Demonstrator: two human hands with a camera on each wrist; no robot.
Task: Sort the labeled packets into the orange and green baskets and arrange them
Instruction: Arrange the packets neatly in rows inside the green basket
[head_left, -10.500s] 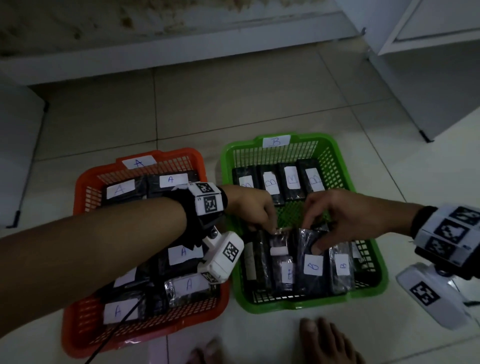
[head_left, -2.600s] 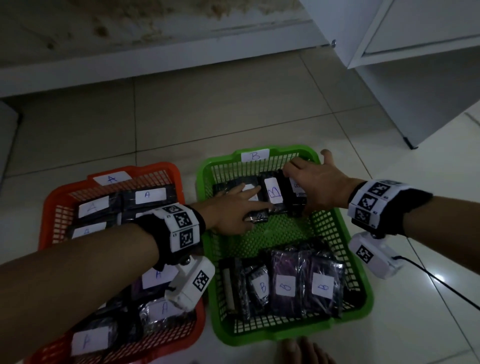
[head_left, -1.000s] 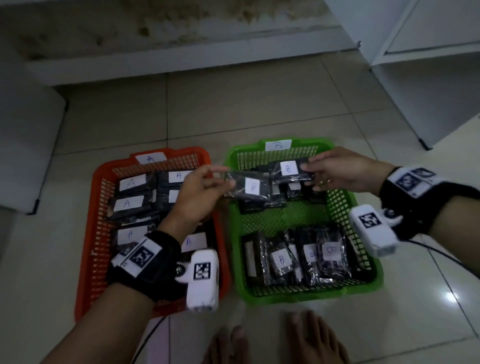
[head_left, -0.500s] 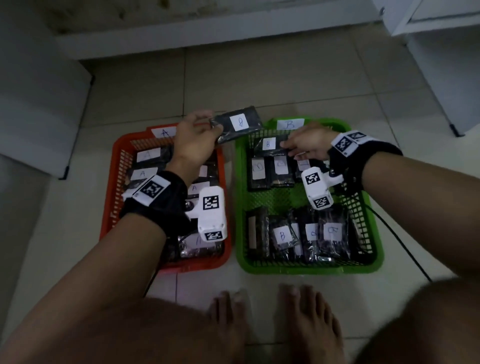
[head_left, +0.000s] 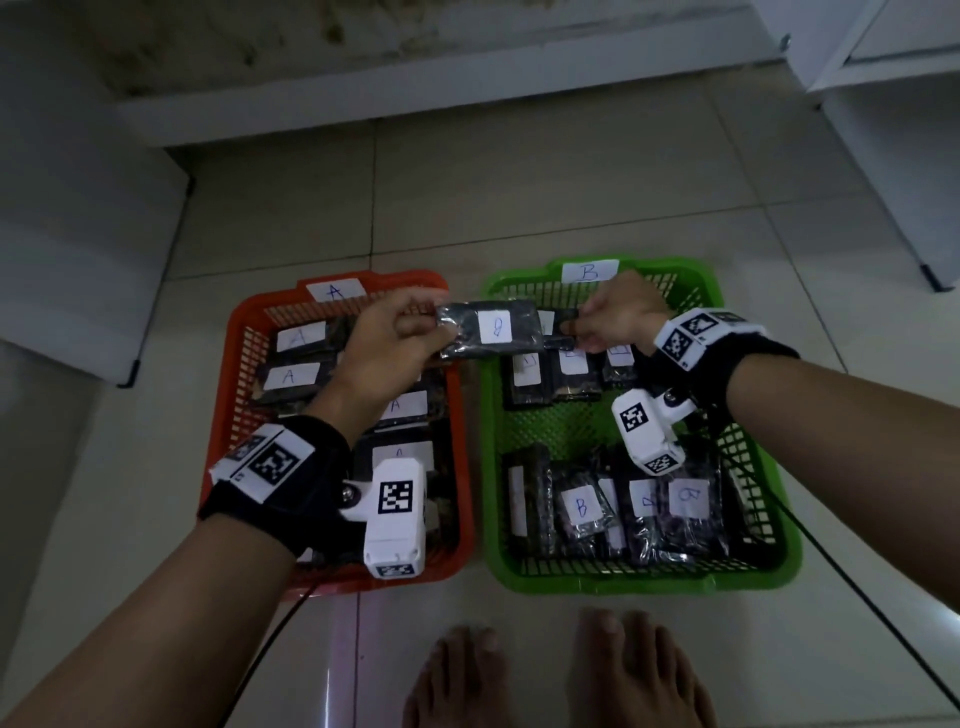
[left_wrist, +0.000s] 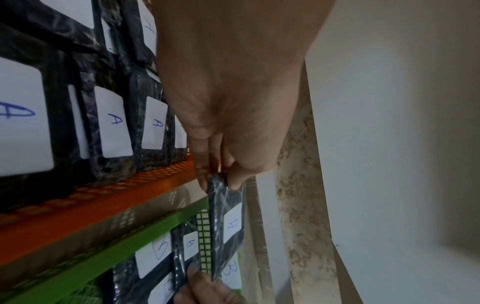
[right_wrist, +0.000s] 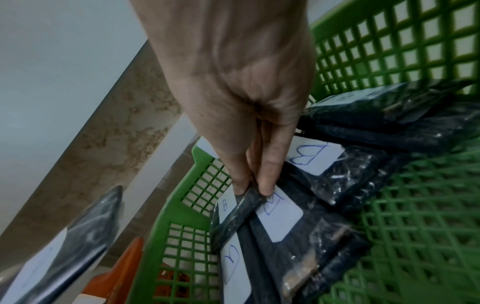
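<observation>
Two baskets side by side on the tiled floor: orange basket tagged A, green basket tagged B just beside it, touching or nearly so. Left hand raised over the gap between the baskets, fingers and thumb pinched on one end of a dark packet with a white B label, held flat above the green basket's near-left corner rim. Right hand over the far end of the green basket, fingers closed in a pinch on the edge of a second dark packet, also labelled B, tilted above the far row. Inside the green basket: a far row of B packets and a near row, bare mesh between them. Inside the orange basket: A-labelled packets lying flat, partly hidden by the left wrist. Bare feet on the floor near the green basket's front edge.
</observation>
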